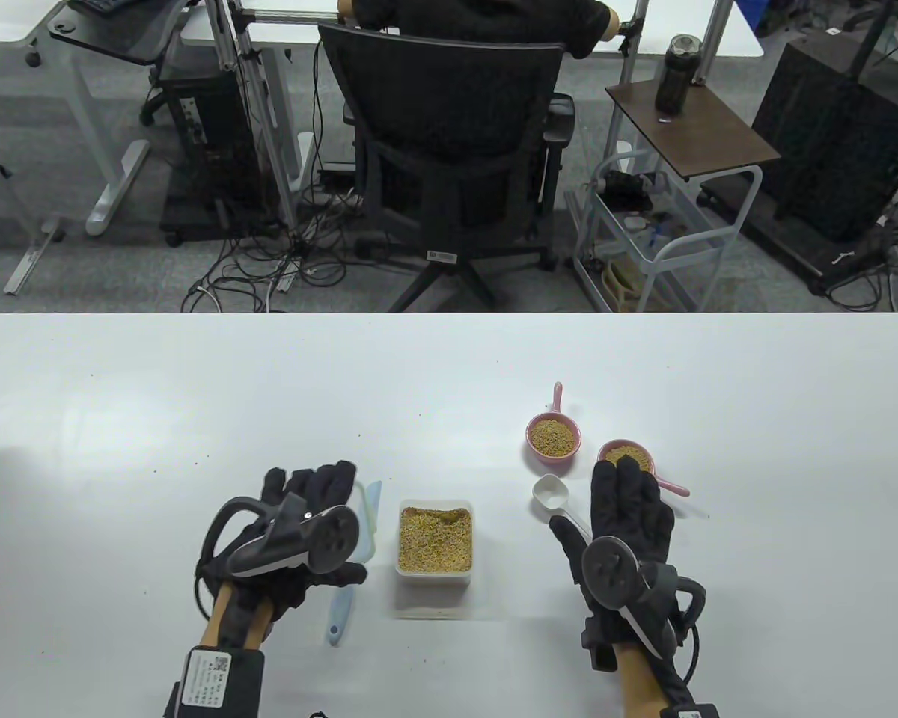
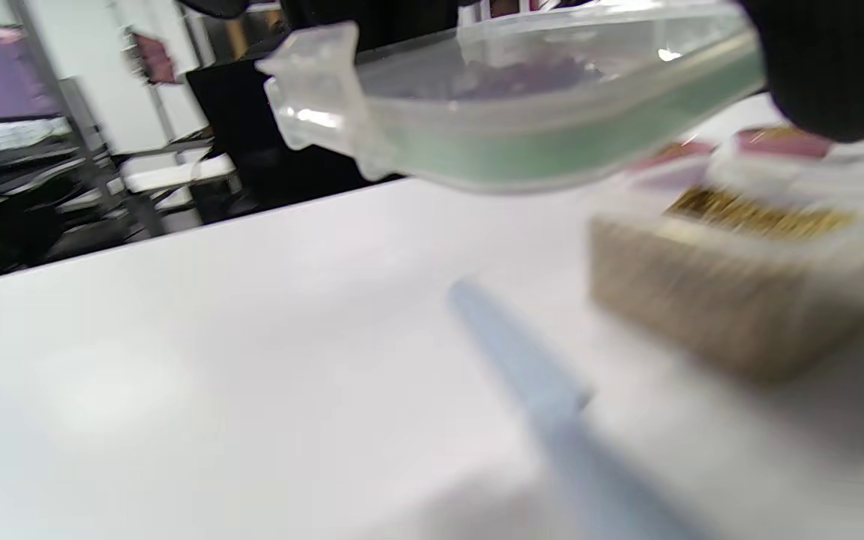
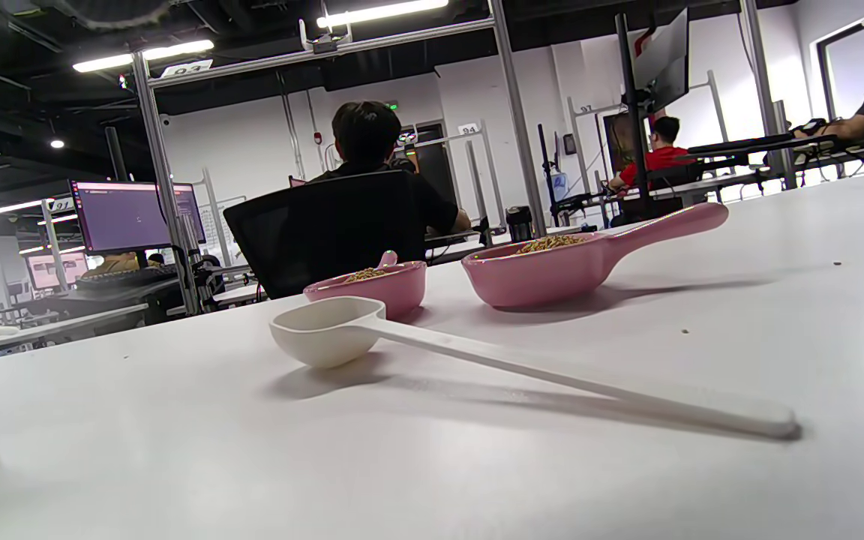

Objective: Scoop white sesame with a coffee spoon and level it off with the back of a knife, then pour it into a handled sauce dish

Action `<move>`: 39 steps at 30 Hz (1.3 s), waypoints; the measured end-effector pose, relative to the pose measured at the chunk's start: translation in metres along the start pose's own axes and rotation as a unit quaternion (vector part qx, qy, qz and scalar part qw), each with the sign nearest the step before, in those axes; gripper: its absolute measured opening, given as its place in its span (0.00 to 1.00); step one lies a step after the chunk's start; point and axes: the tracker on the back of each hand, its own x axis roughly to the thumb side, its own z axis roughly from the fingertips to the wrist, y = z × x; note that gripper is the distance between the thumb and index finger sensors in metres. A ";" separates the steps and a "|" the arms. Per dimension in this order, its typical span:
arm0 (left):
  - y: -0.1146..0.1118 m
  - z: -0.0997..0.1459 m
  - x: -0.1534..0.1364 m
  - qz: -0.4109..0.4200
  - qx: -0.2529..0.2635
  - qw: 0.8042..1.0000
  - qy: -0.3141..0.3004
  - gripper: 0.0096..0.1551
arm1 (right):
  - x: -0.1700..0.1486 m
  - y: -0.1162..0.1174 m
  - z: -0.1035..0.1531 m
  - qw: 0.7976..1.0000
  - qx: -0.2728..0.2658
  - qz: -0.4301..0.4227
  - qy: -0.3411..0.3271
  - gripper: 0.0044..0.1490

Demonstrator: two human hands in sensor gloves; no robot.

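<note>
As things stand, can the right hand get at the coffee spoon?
Probably yes: the right hand hovers open above the coffee spoon, which lies free on the table, nothing covering it in the right wrist view.

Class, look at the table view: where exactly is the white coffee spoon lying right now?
The white coffee spoon lies flat on the table, right of the sesame container and just below the two pink sauce dishes, its handle running under the right hand.

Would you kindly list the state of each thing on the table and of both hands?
Clear plastic container: open, nearly full of sesame.
Clear plastic lid: off, held above the table by the left hand.
White plastic coffee spoon: empty, lying on the table.
Two pink handled sauce dishes: holding sesame.
Pale blue knife: lying flat, untouched.
Right hand: open, fingers straight.
</note>
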 end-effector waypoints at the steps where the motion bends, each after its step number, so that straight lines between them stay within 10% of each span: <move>1: 0.004 -0.006 0.008 -0.001 0.007 1.000 -0.012 0.77 | 0.000 0.000 0.000 1.000 -0.001 0.000 0.001 0.55; 10: -0.010 -0.060 0.071 -0.033 -0.046 0.995 -0.088 0.77 | -0.008 -0.004 0.000 1.000 -0.006 -0.013 0.016 0.55; 22: -0.027 -0.062 0.062 0.017 -0.091 0.992 -0.087 0.77 | -0.001 -0.002 0.002 1.000 -0.001 -0.006 -0.004 0.54; 39: -0.045 0.006 0.034 0.117 0.134 0.974 0.138 0.31 | 0.077 0.033 0.006 0.987 0.116 -0.093 -0.067 0.45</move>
